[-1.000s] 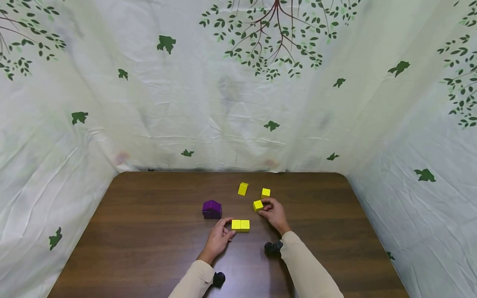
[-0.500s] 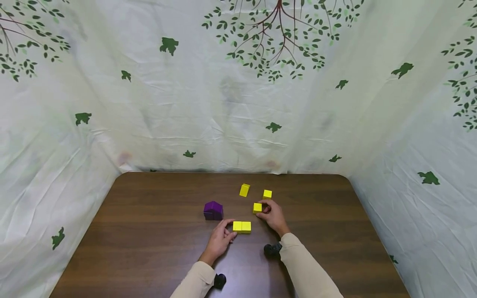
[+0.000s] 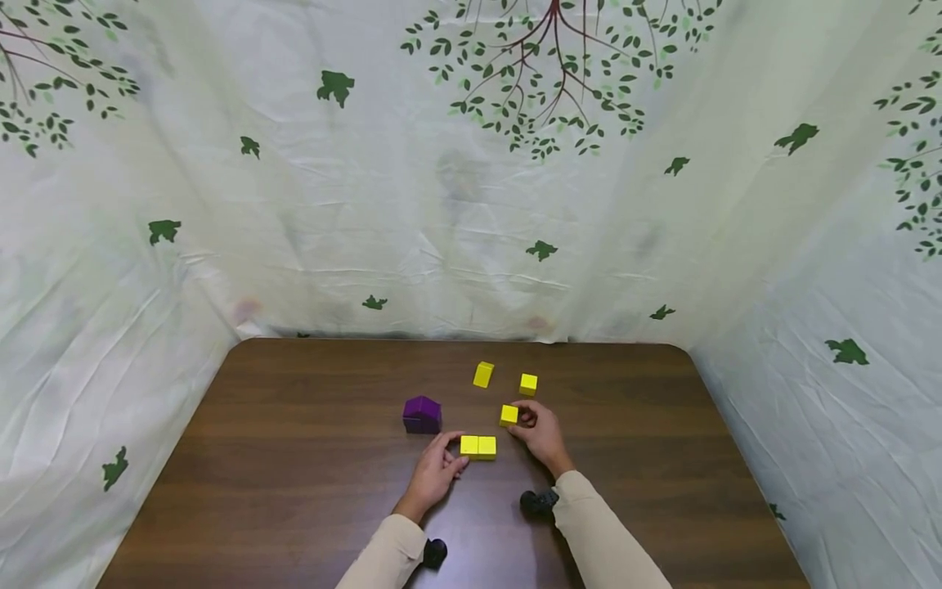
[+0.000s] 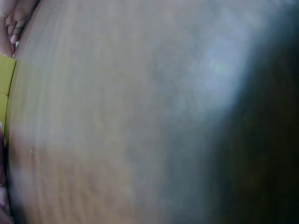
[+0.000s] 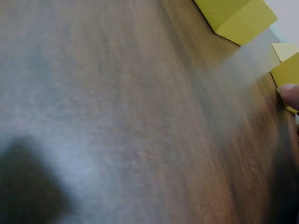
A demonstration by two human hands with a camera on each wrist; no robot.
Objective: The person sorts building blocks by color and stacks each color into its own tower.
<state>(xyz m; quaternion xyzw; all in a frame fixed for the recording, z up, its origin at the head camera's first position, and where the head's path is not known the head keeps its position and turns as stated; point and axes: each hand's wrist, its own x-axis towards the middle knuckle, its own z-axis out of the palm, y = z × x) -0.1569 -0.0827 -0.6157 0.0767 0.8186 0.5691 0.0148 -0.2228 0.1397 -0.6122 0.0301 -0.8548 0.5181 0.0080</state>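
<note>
Two yellow blocks [image 3: 478, 447] stand side by side, touching, near the middle of the table. My left hand [image 3: 430, 477] holds the left one of this pair, index finger at the back and thumb at the front. A single yellow cube [image 3: 509, 415] lies just beyond and to the right of the pair. My right hand [image 3: 543, 435] pinches that cube between thumb and index finger. In the right wrist view, a fingertip [image 5: 290, 94] presses on a yellow cube at the right edge. The left wrist view catches the yellow pair [image 4: 5, 77] only at its left edge.
A purple block shape [image 3: 422, 415] with a peaked top stands left of the yellow pair. Farther back are a tilted yellow block [image 3: 482, 375] and another yellow cube [image 3: 528, 384]. The brown wooden table [image 3: 309, 458] meets a leaf-printed cloth [image 3: 441, 204] at its back.
The right hand has drawn its yellow cube slightly toward me and turned it squarer, away from the rear cube. The left hand stays at the yellow pair.
</note>
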